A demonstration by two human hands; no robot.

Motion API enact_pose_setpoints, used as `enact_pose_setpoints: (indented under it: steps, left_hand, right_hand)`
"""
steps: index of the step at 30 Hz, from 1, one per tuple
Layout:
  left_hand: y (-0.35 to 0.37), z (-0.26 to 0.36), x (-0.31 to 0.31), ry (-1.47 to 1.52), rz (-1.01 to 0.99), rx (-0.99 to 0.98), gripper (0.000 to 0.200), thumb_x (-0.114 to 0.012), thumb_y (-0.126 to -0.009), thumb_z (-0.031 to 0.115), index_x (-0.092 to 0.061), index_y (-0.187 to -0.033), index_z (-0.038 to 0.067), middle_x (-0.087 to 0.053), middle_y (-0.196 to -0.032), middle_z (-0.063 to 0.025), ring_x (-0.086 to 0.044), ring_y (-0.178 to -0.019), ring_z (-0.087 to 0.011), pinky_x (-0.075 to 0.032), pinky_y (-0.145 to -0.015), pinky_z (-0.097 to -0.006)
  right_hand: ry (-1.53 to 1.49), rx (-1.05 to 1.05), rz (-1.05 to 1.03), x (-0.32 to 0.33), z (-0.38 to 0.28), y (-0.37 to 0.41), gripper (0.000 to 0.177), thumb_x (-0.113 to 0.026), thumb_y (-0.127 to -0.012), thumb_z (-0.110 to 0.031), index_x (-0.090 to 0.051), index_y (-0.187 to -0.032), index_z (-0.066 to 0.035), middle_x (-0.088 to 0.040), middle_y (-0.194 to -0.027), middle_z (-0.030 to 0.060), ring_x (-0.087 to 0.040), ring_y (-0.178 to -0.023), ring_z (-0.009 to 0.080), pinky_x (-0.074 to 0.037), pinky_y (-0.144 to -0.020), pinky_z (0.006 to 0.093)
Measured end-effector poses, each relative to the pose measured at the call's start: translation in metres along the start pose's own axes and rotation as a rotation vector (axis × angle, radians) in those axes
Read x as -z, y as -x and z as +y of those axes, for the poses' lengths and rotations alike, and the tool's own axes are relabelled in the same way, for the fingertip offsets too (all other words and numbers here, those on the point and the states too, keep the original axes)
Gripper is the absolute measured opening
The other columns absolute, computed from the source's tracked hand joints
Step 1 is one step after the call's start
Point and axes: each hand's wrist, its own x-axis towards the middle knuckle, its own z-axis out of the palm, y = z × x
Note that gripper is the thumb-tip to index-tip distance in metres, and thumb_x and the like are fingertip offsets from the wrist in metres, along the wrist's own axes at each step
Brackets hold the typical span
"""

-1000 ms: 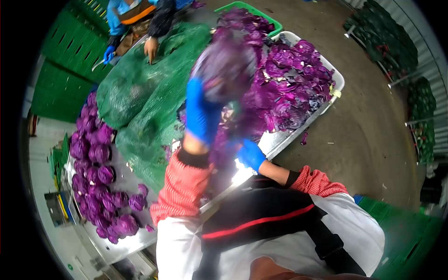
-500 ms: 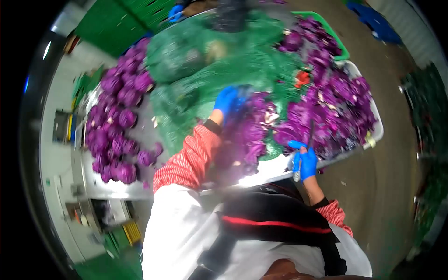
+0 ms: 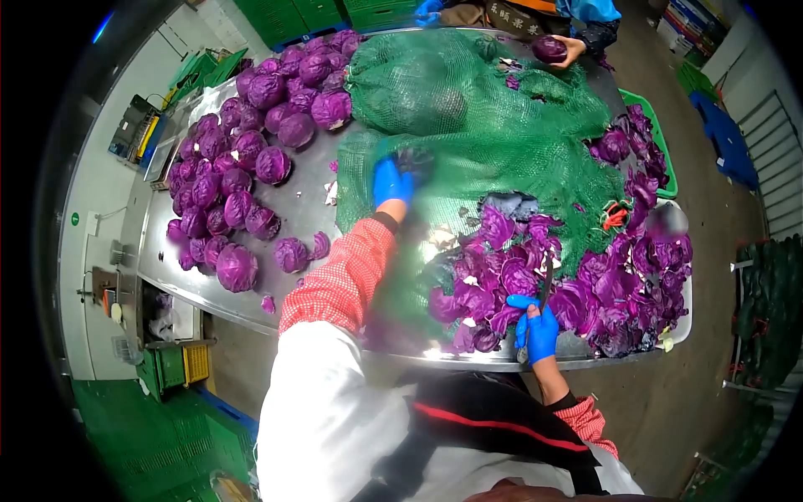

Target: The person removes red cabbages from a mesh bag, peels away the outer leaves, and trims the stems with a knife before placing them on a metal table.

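Observation:
My left hand (image 3: 391, 182), in a blue glove, is on the green mesh sack (image 3: 477, 159); its fingers are blurred and something dark shows beside them. My right hand (image 3: 536, 333), also gloved in blue, grips a knife (image 3: 548, 280) that points away from me over the loose purple cabbage leaves (image 3: 514, 268). The leaves lie in a heap at the table's near edge, partly on the mesh. Whole purple cabbages (image 3: 237, 268) are piled on the metal table (image 3: 309, 209) to the left.
Across the table a person's bare hand (image 3: 573, 50) holds a purple cabbage (image 3: 549, 49); a blue-gloved hand (image 3: 428, 12) is nearby. A white tub (image 3: 684, 314) and a green crate (image 3: 661, 134) with leaves stand at the right. An orange-red item (image 3: 615, 217) lies on the mesh.
The view has shifted, showing more of the far side and the other person's hand with a cabbage. My left hand has moved left over the mesh, away from the leaf heap. My right hand keeps the knife.

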Motion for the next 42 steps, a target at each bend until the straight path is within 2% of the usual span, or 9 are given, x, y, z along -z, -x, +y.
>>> enact_pose_setpoints:
  steps: [2,7,12,19,23,29,31,38,42]
  left_hand:
    - [-0.023,0.041,0.037,-0.036,-0.411,0.080,0.047,-0.067,-0.075,0.032,-0.057,-0.110,0.003,-0.062,-0.105,-0.0184,-0.059,-0.096,-0.0361,-0.046,-0.085,-0.0406]
    - [-0.075,0.081,0.065,0.020,-0.724,0.274,0.050,-0.065,-0.076,0.049,-0.063,-0.106,0.008,-0.065,-0.104,-0.0142,-0.061,-0.092,-0.0335,-0.047,-0.081,-0.0387]
    - [-0.053,0.075,0.058,-0.052,-0.695,0.177,0.059,-0.071,-0.070,0.048,-0.061,-0.111,0.006,-0.064,-0.107,-0.0156,-0.062,-0.097,-0.0292,-0.047,-0.087,-0.0362]
    - [-0.024,0.075,-0.034,0.165,-1.165,0.063,0.073,-0.078,-0.062,0.048,-0.057,-0.118,0.004,-0.062,-0.111,-0.0164,-0.060,-0.100,-0.0291,-0.046,-0.090,-0.0361]
    - [-0.007,0.105,-0.003,0.145,-1.010,-0.066,0.089,-0.080,-0.057,0.052,-0.049,-0.123,0.002,-0.055,-0.119,-0.0192,-0.056,-0.105,-0.0328,-0.044,-0.093,-0.0383]
    - [0.038,0.104,0.035,1.158,-1.009,0.801,0.074,-0.075,-0.073,0.029,-0.036,-0.133,0.008,-0.051,-0.124,-0.0117,-0.052,-0.111,-0.0236,-0.045,-0.093,-0.0358]
    - [0.052,0.126,0.055,1.476,-1.009,0.749,0.078,-0.076,-0.071,0.025,-0.034,-0.134,0.008,-0.047,-0.126,-0.0120,-0.048,-0.115,-0.0237,-0.041,-0.098,-0.0376]
    - [0.113,0.147,0.076,0.468,-0.942,-0.440,0.080,-0.077,-0.059,0.021,-0.040,-0.128,0.009,-0.035,-0.138,-0.0175,-0.032,-0.130,-0.0344,-0.024,-0.108,-0.0425]
    - [0.135,0.152,0.093,0.440,-0.810,-0.401,0.073,-0.078,-0.059,0.016,-0.042,-0.122,0.007,-0.040,-0.132,-0.0189,-0.037,-0.125,-0.0352,-0.029,-0.106,-0.0417]
  right_hand:
    - [0.019,0.014,-0.006,-0.003,0.003,0.004,0.029,-0.045,-0.097,-0.024,-0.064,-0.105,-0.003,-0.044,-0.052,-0.0029,-0.038,-0.041,0.0052,-0.031,-0.038,0.0216]
    - [0.004,-0.066,0.050,-0.009,0.010,0.013,0.030,-0.044,-0.097,-0.025,-0.065,-0.103,-0.004,-0.043,-0.052,-0.0029,-0.038,-0.041,0.0053,-0.030,-0.038,0.0213]
    - [0.015,-0.084,0.043,-0.019,0.010,0.009,0.028,-0.044,-0.097,-0.023,-0.065,-0.102,-0.005,-0.043,-0.052,-0.0032,-0.038,-0.041,0.0054,-0.030,-0.038,0.0212]
    - [-0.061,-0.018,0.012,-0.035,0.001,-0.010,0.025,-0.048,-0.095,-0.024,-0.063,-0.104,-0.006,-0.045,-0.054,-0.0030,-0.040,-0.042,0.0051,-0.031,-0.037,0.0204]
    - [-0.074,-0.028,0.037,-0.036,0.001,-0.004,0.025,-0.047,-0.096,-0.025,-0.063,-0.104,-0.007,-0.046,-0.055,-0.0028,-0.041,-0.043,0.0041,-0.033,-0.037,0.0199]
    - [-0.054,0.025,0.048,-0.011,0.005,0.003,0.027,-0.046,-0.096,-0.027,-0.064,-0.104,-0.008,-0.045,-0.053,-0.0039,-0.039,-0.042,0.0029,-0.032,-0.037,0.0187]
    - [-0.066,0.053,0.021,-0.004,0.000,0.001,0.021,-0.045,-0.096,-0.020,-0.059,-0.107,-0.008,-0.049,-0.062,-0.0029,-0.041,-0.046,0.0031,-0.032,-0.039,0.0178]
    - [0.205,0.054,-0.052,0.014,0.007,-0.017,0.032,-0.039,-0.086,-0.001,-0.050,-0.114,-0.011,-0.055,-0.083,0.0042,-0.048,-0.059,0.0108,-0.044,-0.051,0.0256]
    - [0.513,0.110,-0.172,0.024,0.010,-0.010,0.030,-0.041,-0.090,-0.011,-0.050,-0.119,-0.015,-0.063,-0.101,0.0139,-0.060,-0.072,0.0206,-0.049,-0.063,0.0339]
